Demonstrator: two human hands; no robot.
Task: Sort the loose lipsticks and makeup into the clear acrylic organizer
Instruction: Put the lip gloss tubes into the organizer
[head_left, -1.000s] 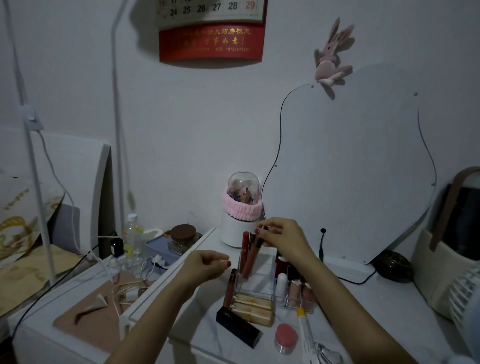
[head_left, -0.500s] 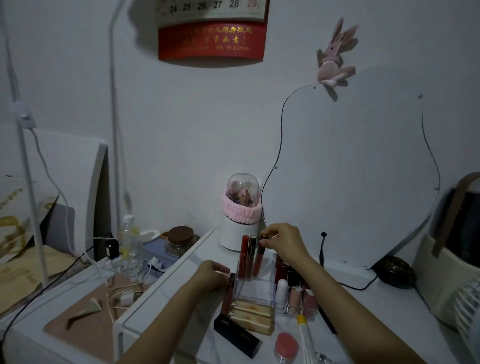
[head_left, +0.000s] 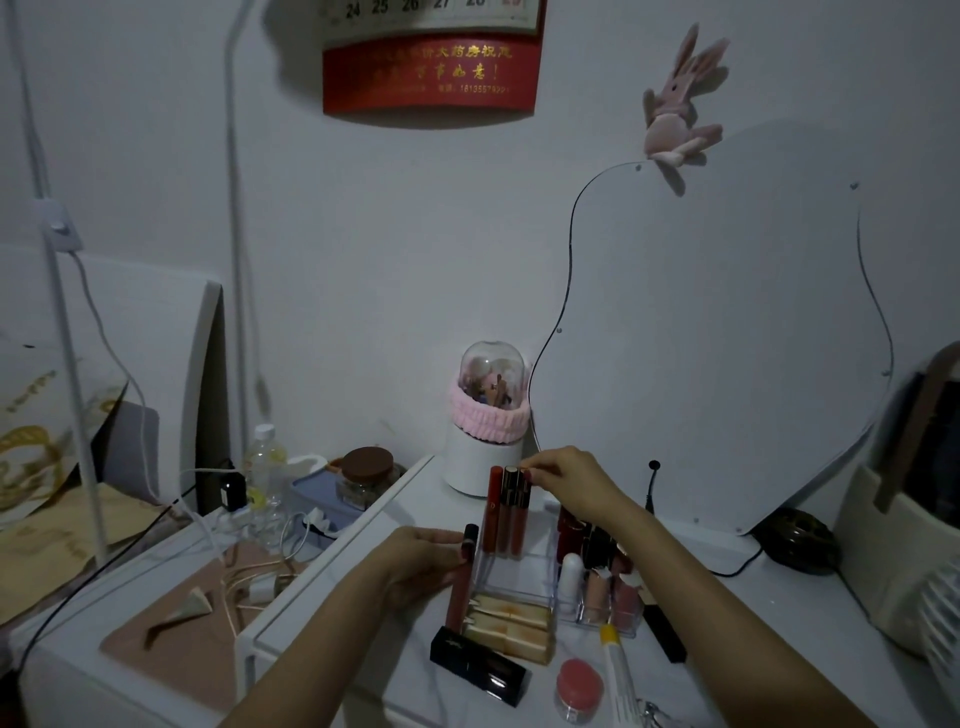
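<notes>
The clear acrylic organizer (head_left: 524, 574) stands on the white tabletop. Three red lip gloss tubes (head_left: 503, 512) stand upright in its back row. My right hand (head_left: 569, 486) pinches the cap of the rightmost tube (head_left: 519, 512). My left hand (head_left: 423, 561) grips a dark red lip gloss tube (head_left: 461, 584) that leans upright against the organizer's left side. Cream and gold lipsticks (head_left: 511, 623) lie across the front. Small bottles (head_left: 608, 595) and dark lipsticks fill the right compartments.
A black lipstick box (head_left: 480, 666), a pink round jar (head_left: 579, 686) and a white tube with a yellow cap (head_left: 618, 670) lie in front. A domed white holder with a pink band (head_left: 488, 415) and a curvy mirror (head_left: 727, 338) stand behind. Cables clutter the lower left table.
My right hand has lowered a tilted tube into the back row, upright beside the other two. My left hand has dropped down and closed on the dark red tube at the organizer's left.
</notes>
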